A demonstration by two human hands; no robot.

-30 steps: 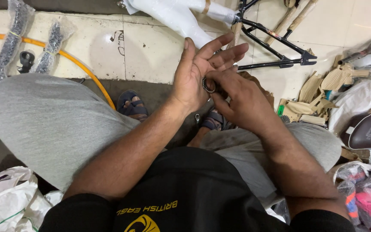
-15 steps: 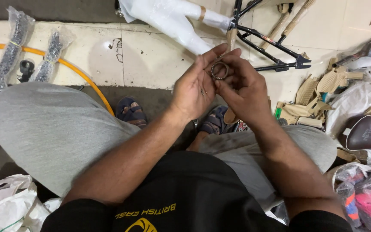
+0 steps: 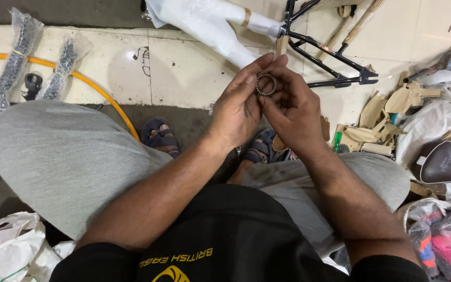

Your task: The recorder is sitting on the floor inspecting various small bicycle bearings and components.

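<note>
Fingers of both hands are pinching a small metal bearing ring (image 3: 266,84) — a caged ring of steel balls — held up over the person's lap. Taking that ring as the landmark: the left hand (image 3: 238,107) is sitting just left of and below it, its thumb and fingertips closing together on the ring's left edge, and the right hand (image 3: 293,112) is sitting just right of and below it, its fingers curling in and clamping on the ring's right side. Beyond the ring, a black bicycle frame (image 3: 330,52) is lying on the pale floor tiles, part of it wrapped in white foam sheeting (image 3: 204,23). Far to the ring's left, two plastic-bagged bicycle chains (image 3: 11,62) are lying beside a curving orange hose (image 3: 97,89). Below the ring, sandalled feet (image 3: 160,137) are showing between grey-trousered knees. Well to the right — torn cardboard packing scraps (image 3: 387,109) and a brown bicycle saddle (image 3: 444,163).
</note>
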